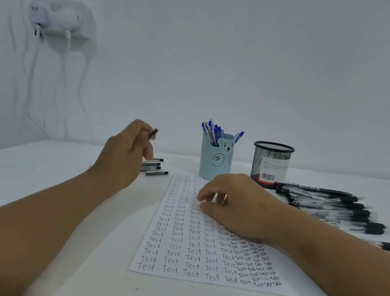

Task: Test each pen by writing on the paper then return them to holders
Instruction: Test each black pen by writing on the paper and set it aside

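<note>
Head view: the left hand (124, 154) is raised over the counter (27, 184), its grip pinching a blurry black pen (153, 133). A few black pens (154, 168) lie just beside it. The paper (198, 246) says "Test" in rows. The right hand (238, 204) rests on it, fingers loose. Blue pens (213, 131) stand in the bear cup (216, 158).

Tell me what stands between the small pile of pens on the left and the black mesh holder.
The head view shows the blue bear holder, filled with blue pens.
</note>
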`<state>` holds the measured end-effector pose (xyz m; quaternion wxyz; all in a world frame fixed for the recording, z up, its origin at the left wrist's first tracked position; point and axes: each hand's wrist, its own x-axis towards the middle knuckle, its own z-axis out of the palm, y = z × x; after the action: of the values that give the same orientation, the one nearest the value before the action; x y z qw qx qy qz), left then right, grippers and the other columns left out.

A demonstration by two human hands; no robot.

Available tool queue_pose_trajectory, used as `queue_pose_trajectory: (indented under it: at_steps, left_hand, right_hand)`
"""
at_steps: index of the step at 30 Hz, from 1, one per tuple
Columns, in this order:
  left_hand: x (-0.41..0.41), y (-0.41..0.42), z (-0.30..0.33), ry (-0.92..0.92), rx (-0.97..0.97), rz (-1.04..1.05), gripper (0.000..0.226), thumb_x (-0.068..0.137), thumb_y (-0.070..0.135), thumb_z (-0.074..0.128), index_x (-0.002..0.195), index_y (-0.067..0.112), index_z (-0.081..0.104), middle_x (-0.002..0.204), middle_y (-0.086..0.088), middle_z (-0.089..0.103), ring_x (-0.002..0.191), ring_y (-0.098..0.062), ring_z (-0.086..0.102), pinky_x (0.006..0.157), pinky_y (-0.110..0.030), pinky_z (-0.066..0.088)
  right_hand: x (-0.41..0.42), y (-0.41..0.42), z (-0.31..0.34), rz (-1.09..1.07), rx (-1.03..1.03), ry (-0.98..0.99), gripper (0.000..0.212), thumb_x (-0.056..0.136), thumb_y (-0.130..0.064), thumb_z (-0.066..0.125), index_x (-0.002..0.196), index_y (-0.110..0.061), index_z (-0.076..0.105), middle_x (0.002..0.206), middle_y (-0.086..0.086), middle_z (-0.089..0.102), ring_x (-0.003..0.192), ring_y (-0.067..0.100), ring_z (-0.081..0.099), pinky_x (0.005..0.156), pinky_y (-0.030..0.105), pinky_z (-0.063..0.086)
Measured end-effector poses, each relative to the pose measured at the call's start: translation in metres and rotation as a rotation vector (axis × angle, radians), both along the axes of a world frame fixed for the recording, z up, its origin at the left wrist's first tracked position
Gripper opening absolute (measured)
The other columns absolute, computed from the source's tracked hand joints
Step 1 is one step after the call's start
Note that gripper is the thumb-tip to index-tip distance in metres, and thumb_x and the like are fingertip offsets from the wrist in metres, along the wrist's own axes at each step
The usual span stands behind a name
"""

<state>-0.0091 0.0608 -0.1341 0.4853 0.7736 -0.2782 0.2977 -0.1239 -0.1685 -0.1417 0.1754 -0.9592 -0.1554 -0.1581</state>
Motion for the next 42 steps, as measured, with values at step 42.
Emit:
queue_pose_trajectory:
  at_steps: [42]
  left_hand:
    - [-0.04,-0.022,-0.008,0.509,0.183,-0.343,0.015,0.1,0.031,0.058,0.099,0.032,0.073,0.109,0.012,0.071,0.11,-0.01,0.062,0.102,-0.033,0.046]
  right_hand:
    - [-0.008,-0.043,0.018,-0.236,0.474,0.042,0.01,0.083,-0.012,0.067,0.074,-0.009,0.068,0.061,0.004,0.067,0.05,0.011,0.049,0.05,0.024,0.042]
